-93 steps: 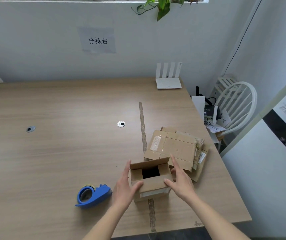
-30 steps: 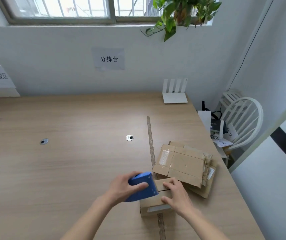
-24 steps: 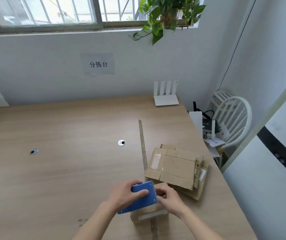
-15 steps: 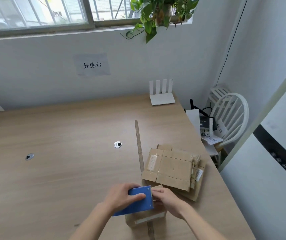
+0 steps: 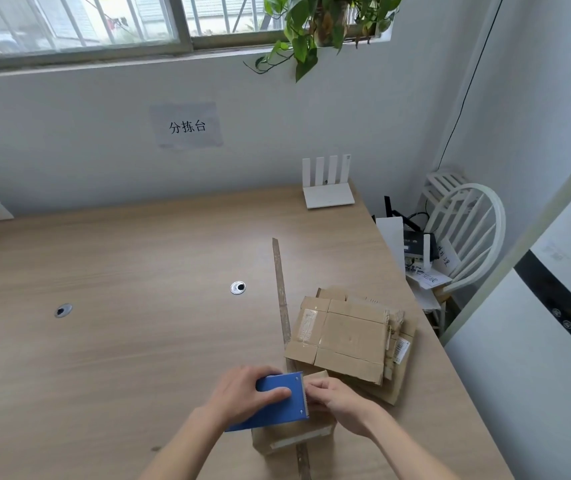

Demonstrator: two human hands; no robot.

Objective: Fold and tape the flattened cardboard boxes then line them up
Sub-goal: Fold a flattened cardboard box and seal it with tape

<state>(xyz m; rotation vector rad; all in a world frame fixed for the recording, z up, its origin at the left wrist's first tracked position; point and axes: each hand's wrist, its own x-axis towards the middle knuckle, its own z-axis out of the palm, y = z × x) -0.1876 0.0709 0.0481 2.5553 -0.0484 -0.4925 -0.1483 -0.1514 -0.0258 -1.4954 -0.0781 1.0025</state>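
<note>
Near table (image 5: pixel 121 341) front edge: left hand (image 5: pixel 242 393) grips blue tape dispenser (image 5: pixel 277 401) on top of small box (image 5: pixel 294 438). Right hand (image 5: pixel 337 400) fingers curled at dispenser's blade, apparently pinching tape. Flat boxes (image 5: pixel 349 337) stacked just behind.

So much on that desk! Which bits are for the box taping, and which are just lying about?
In use:
- box under both hands
- blue tape dispenser, held by left hand
- right hand at the dispenser's toothed edge
- stack of flat boxes

Lying about:
- white router
- chair with gadgets
- plant
- wall sign
</note>
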